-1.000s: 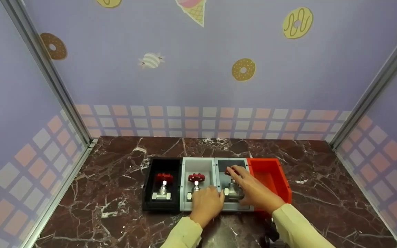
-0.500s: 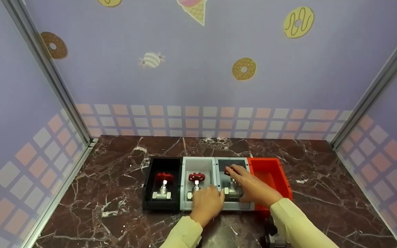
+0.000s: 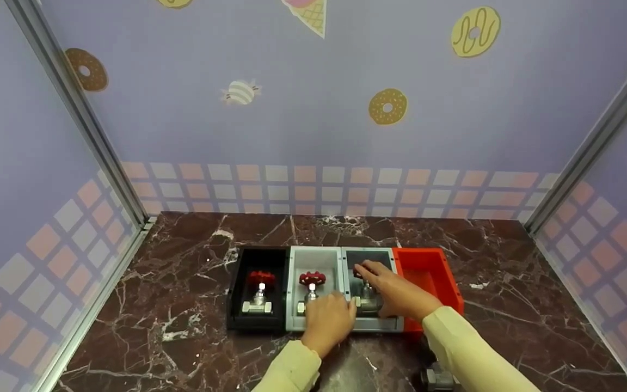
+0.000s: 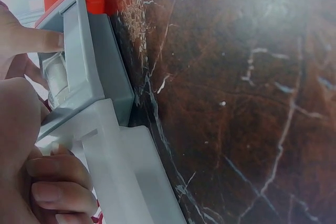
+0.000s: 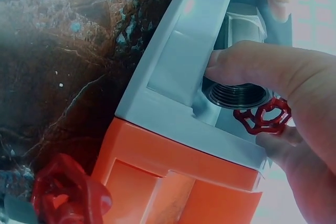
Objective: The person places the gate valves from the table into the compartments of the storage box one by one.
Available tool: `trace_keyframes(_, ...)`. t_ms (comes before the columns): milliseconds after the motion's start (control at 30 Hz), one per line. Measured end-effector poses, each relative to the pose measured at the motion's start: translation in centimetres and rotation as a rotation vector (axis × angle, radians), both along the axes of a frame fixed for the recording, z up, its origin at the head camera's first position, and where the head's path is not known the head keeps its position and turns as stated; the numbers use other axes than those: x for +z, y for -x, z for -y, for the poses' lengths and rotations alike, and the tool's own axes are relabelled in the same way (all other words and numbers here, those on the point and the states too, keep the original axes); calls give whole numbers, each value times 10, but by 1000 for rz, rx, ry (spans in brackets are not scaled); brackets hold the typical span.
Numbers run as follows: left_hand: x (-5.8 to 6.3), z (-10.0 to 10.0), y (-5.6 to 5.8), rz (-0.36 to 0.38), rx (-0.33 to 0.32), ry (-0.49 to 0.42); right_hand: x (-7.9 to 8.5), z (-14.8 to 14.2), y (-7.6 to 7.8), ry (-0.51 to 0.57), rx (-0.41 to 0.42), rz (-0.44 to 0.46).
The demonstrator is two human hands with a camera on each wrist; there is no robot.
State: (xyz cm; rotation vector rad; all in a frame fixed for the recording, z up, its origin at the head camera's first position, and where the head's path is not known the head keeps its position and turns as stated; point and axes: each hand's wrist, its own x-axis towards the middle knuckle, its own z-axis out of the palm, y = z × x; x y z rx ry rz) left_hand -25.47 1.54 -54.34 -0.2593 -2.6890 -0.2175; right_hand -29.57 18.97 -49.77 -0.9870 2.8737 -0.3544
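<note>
My right hand grips a metal valve in the grey bin. The right wrist view shows the thumb across its body, above a threaded opening, and other fingers by its red handwheel. My left hand straddles the wall between the grey and white bins, its curled fingers on the white bin's side and its thumb on the grey side. In the white bin a second valve stands with its red wheel up, partly behind the left hand.
A black bin at the row's left end holds another red-wheeled valve. At the right end sits an orange-red bin. One more valve lies in front, partly under the right sleeve. Patterned walls enclose the marble-look tabletop.
The right hand has shifted slightly left over the valve's handwheel, and its sleeve now uncovers more of the valve in front. The left hand stays put. The head view has tilted a little.
</note>
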Motion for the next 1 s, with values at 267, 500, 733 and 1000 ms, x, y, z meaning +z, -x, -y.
trace_keyframes(267, -1, -1, 0, 10, -2, -5, -4, 2, 3, -23, -28, 39)
trace_keyframes(500, -1, -1, -1, 17, -4, -16, -7, 2, 4, -18, -16, 45)
trace_keyframes(733, 0, -1, 0, -15, -12, 5, -8, 2, 5, -13, 16, 13)
trace_keyframes(1000, 0, 0, 1, 24, -7, -4, -11, 2, 5, 3, 18, -5)
